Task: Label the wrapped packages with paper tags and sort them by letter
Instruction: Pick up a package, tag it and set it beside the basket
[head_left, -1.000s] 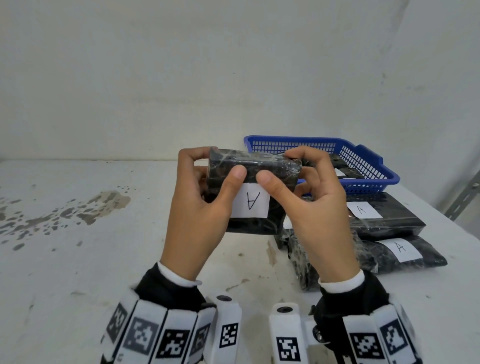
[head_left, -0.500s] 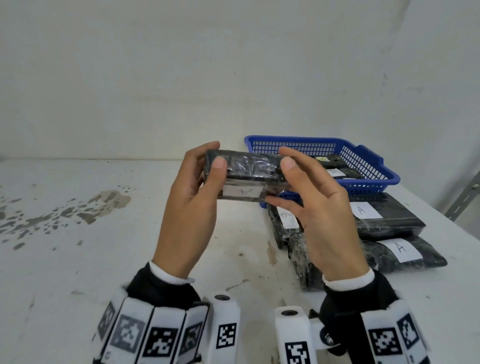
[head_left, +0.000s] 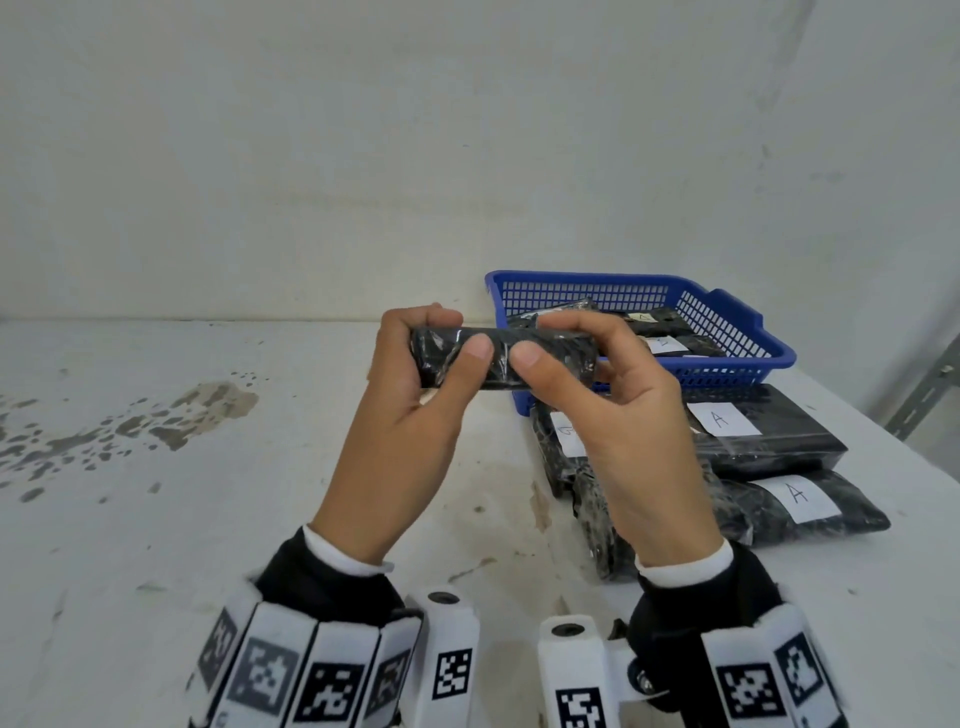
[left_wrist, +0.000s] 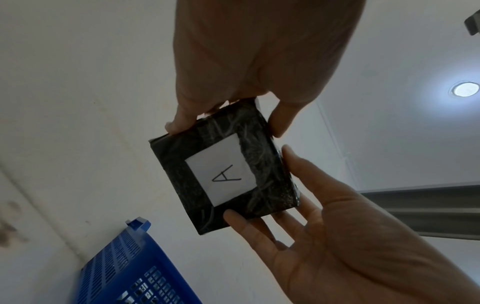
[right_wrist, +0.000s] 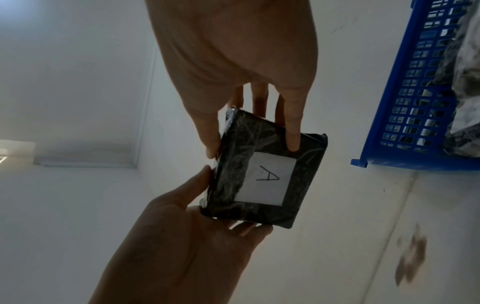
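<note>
Both hands, left hand (head_left: 402, 415) and right hand (head_left: 631, 431), grip one black wrapped package (head_left: 501, 358) above the table (head_left: 156, 519), thumbs on its near edge. Its paper tag (left_wrist: 221, 169), marked A, faces downward. Blue basket (head_left: 727, 332) behind.

Package (head_left: 501, 358) up off the table (head_left: 208, 519), level, held between left hand (head_left: 410, 415) at its left end and right hand (head_left: 613, 431) at its right end. Paper tag (left_wrist: 221, 171) on its underside, facing down. Basket (head_left: 727, 332) behind and right of the hands, against the wall (head_left: 467, 156), with tagged packages inside. Nearer than the basket, on the table right of the hands, more packages (head_left: 763, 441) lie side by side, tags up.
</note>
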